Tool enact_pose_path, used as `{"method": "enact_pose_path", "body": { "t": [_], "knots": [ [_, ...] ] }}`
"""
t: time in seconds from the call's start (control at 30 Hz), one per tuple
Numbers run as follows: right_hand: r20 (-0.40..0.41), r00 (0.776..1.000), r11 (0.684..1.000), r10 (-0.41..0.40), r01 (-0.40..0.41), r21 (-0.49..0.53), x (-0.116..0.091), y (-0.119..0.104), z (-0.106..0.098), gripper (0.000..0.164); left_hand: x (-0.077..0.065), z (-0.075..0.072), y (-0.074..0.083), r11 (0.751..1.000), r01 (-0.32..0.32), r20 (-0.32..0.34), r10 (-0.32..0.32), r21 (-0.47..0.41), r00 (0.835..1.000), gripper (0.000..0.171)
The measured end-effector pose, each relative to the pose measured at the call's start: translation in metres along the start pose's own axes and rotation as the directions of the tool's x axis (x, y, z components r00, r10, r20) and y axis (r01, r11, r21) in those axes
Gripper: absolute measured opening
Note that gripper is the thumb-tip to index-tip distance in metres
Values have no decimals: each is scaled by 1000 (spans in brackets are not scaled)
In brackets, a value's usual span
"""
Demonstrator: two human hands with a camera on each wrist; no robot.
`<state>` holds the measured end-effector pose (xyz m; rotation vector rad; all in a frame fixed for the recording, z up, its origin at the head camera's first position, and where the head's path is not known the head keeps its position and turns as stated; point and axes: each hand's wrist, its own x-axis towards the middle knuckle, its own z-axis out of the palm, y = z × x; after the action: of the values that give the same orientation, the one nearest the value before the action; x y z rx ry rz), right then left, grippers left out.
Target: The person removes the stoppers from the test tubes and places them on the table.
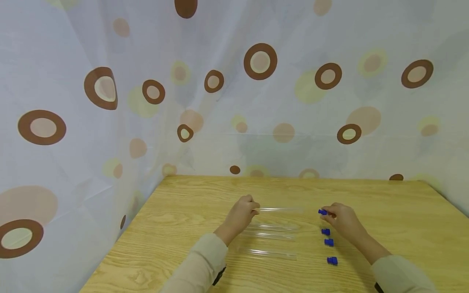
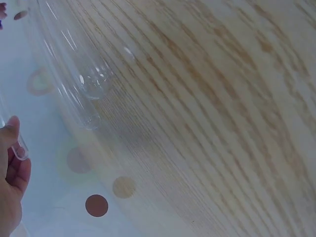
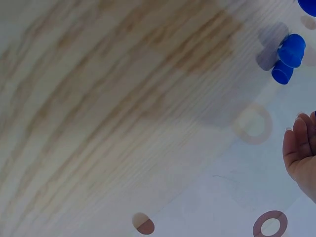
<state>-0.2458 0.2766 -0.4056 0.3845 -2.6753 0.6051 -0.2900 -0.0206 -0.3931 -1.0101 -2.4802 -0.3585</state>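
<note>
My left hand (image 1: 239, 215) pinches a clear test tube (image 1: 281, 209) by its rounded end, and the tube points rightward. In the left wrist view that rounded end (image 2: 20, 150) shows between thumb and fingers. Across from it, my right hand (image 1: 345, 223) holds a small blue stopper (image 1: 322, 212) in its fingertips. A gap separates the stopper from the tube's far end. In the right wrist view only part of the right hand (image 3: 300, 153) shows at the edge, its stopper mostly cut off.
Three more clear tubes lie in a column on the wooden table (image 1: 183, 228), the nearest tube (image 1: 271, 254) toward me. Three blue stoppers lie to their right, the middle stopper (image 1: 329, 242) among them. A patterned curtain (image 1: 293, 158) borders the table's back and left.
</note>
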Motion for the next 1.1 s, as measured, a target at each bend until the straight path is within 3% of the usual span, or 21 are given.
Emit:
{"method": "enact_pose_path", "body": {
  "t": [0.27, 0.7, 1.1],
  "knots": [
    [71, 997, 999, 35, -36, 11, 2, -3, 6, 28, -3, 7, -4, 998, 58, 44, -57, -36, 997, 16],
    [151, 987, 998, 49, -43, -46, 5, 7, 8, 31, 1, 12, -8, 995, 97, 70, -98, 24, 993, 16],
    [233, 972, 998, 41, -27, -63, 3, 14, 7, 28, 3, 19, -4, 984, 179, 180, -179, 16, 967, 21]
  ]
}}
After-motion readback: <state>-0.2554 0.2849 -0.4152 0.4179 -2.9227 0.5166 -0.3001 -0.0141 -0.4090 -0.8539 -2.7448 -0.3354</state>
